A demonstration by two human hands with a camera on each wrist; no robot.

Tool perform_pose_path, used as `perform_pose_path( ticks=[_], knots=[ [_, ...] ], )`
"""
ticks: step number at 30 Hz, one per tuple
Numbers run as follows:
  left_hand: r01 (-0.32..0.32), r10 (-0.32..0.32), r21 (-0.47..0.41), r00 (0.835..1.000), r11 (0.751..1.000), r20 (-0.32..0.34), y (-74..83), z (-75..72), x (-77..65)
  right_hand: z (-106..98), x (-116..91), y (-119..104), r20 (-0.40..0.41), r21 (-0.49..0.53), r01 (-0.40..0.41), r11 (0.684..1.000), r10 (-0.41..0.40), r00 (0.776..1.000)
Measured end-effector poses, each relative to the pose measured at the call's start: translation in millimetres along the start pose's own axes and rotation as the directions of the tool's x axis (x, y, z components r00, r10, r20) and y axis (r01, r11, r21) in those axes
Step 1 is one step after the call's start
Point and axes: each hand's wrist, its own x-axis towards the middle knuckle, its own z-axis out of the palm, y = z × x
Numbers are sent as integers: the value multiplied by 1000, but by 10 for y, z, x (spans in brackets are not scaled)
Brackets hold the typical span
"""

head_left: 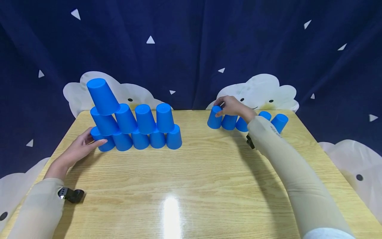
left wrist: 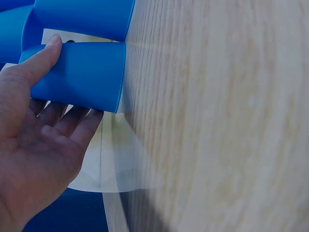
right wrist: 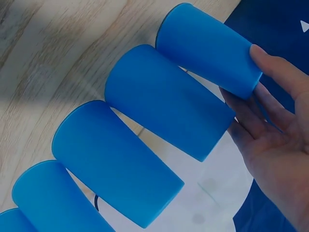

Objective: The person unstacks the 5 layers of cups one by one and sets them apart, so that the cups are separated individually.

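Note:
On the left stands a stack of upside-down blue cups: a bottom row of several, a second row (head_left: pixel 145 119) of several, and a single top cup (head_left: pixel 102 96) at the left end. My left hand (head_left: pixel 78 150) grips the leftmost bottom cup (left wrist: pixel 79 75), thumb on its front and fingers along its outer side. Over on the right, my right hand (head_left: pixel 232 107) holds the leftmost cup (right wrist: pixel 207 48) of a separate row near its narrow upper end. Its base is at table level, close beside the neighbouring cup (right wrist: pixel 166 101).
The right row goes on with several more upside-down cups (head_left: pixel 279 122), partly hidden by my right forearm. A wooden table (head_left: pixel 179 172) carries everything. Behind it hangs a dark blue curtain (head_left: pixel 185 59) with clouds and white triangles.

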Motion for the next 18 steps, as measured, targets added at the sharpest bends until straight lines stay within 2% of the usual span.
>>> perform_pose_path(
  ticks=[6, 11, 18],
  knots=[
    [1, -1, -4, 1000, 1000, -4, 24, 3, -20, -16, -11, 0, 20, 20, 9, 1000, -9, 1000],
    [8, -8, 2, 1000, 1000, -6, 25, 7, -23, -89, -3, -84, 7, 94, 49, 994, -50, 999],
    [8, -8, -6, 1000, 1000, -1, 31, 15, -20, -241, 95, -453, -42, 230, 141, 963, -135, 990]
  ],
)
